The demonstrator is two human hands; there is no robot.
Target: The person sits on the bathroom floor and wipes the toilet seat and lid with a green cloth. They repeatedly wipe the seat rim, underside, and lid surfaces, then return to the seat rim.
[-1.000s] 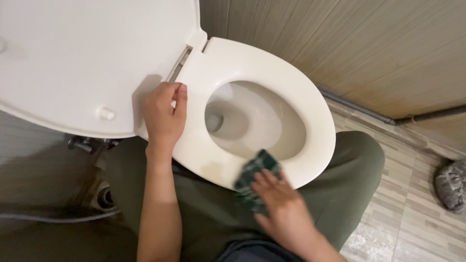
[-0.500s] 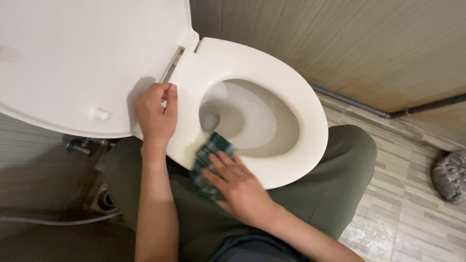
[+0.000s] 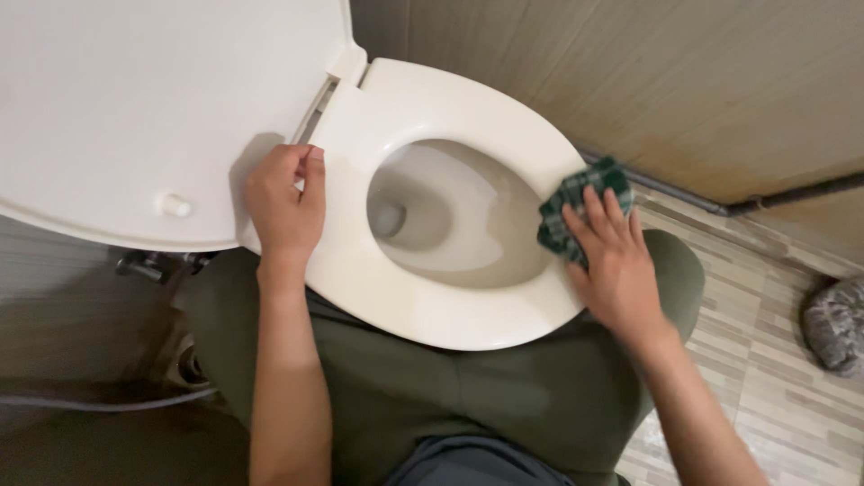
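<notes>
- Overhead, a person's right hand (image 3: 610,261) presses a dark green plaid cloth (image 3: 576,207) flat against the white oval plastic toilet seat (image 3: 432,310), at about three o'clock on the ring.
- Its fingers (image 3: 601,211) lie spread and extended across the cloth, palm down; the cloth's far edge pokes out past the fingertips and slightly overhangs the outer edge of the seat.
- At nine o'clock on the ring, the left hand (image 3: 282,211) rests on the seat near the hinge, fingers (image 3: 306,175) curled loosely inward with the thumb tucked against them; whether they pinch anything cannot be told.
- Behind that hand, toward ten o'clock, the white rounded toilet lid (image 3: 135,108) stands raised, a small round bumper (image 3: 171,204) showing near its lower rim.
- Inside the ring, the pale ceramic bowl (image 3: 450,225) lies open.
- Below the seat, at six o'clock, the person's olive-green trousers (image 3: 450,396) fill the foreground.
- Beyond the seat, at one o'clock, a beige striped wall panel (image 3: 675,81) meets a dark grey pipe (image 3: 774,202) running along the tiled floor (image 3: 765,396).
- At four o'clock, by the frame edge, a grey crumpled bundle (image 3: 835,322) sits on the floor tiles, well apart from both hands.
</notes>
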